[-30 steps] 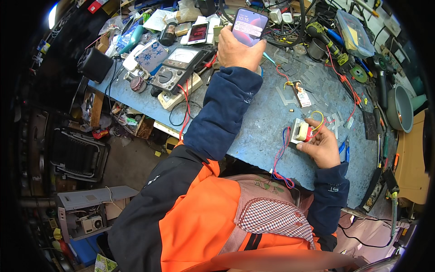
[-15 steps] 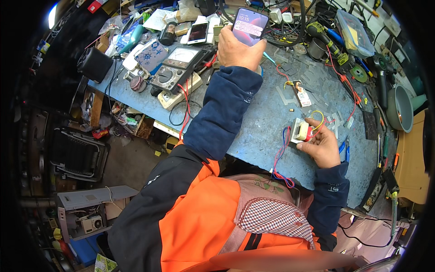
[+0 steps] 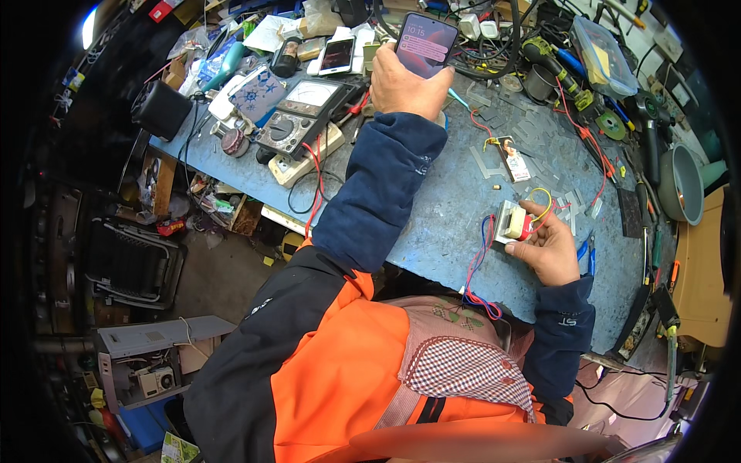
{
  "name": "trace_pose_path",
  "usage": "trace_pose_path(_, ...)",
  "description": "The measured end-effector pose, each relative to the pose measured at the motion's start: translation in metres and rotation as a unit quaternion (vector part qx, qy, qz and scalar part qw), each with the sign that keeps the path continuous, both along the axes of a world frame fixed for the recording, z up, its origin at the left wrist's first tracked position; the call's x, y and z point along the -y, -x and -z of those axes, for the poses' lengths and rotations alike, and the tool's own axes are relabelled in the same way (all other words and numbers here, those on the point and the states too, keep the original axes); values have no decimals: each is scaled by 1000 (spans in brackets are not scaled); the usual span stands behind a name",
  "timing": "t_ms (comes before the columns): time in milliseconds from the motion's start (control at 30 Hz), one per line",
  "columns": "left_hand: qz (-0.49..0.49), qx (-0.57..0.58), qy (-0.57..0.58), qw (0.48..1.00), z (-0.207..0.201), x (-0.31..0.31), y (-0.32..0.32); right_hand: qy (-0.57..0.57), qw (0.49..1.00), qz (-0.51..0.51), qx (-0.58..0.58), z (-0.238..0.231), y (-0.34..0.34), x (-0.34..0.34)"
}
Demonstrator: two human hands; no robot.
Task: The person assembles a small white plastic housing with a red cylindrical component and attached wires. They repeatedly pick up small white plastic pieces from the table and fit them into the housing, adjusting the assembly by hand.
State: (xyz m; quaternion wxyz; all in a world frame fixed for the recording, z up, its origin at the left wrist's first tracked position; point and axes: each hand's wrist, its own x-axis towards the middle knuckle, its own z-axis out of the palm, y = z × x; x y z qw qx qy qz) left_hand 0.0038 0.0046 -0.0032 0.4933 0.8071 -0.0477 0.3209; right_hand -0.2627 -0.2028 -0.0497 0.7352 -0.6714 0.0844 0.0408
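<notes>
My left hand (image 3: 407, 86) reaches over the far part of the blue-topped workbench (image 3: 440, 224) and grips a smartphone (image 3: 427, 45) by its lower end, screen lit and facing up. At the right, near the front edge, my right hand (image 3: 552, 251) has its thumb and fingers closed on a small transformer (image 3: 512, 221) with a pale coil, red wrapping and metal plates. Red and blue leads (image 3: 480, 297) hang from it over the bench edge, and a yellow wire loops above. Beyond it lies a small white-labelled part (image 3: 512, 160) with wires.
An analog multimeter (image 3: 297, 116) rests on a power strip (image 3: 309, 158) at the left. Thin metal plates (image 3: 540, 127) lie scattered beyond my right hand. A green cordless drill (image 3: 556, 69), a clear plastic box (image 3: 604, 58) and a grey bowl (image 3: 681, 185) stand at the right; blue-handled pliers (image 3: 590, 255) lie nearby.
The phone's screen looks dimmer than before. Both hands stay where they were, still holding the phone and the transformer.
</notes>
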Motion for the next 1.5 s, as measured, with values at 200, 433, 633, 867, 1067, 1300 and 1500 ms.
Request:
trace_pose_path(200, 4, 1, 0, 1000, -1, 0, 1, 8, 1000, 1, -5, -2, 0, -1)
trace_pose_path(433, 11, -5, -4, 1000, -1, -2, 1, 1, 1000, 0, -3, 1, 0, 1)
trace_pose_path(633, 3, -8, -4, 1000, -2, 0, 3, -2, 1000, 1, -5, 0, 0, 0)
trace_pose_path(867, 3, 5, -12, 1000, -2, -1, 4, 0, 1000, 8, -3, 0, 0, -1)
trace_pose_path(1067, -2, 12, -13, 1000, -3, -1, 5, 19, 1000, 9, -9, 1, -1, -1)
trace_pose_path(1300, -5, 17, -2, 1000, 0, -1, 1, 2, 1000, 15, 1, 1, -1, -3)
trace_pose_path(1500, -4, -7, -59, 998, 4, -11, -10, 12, 1000, 1, 0, -3, 0, 0)
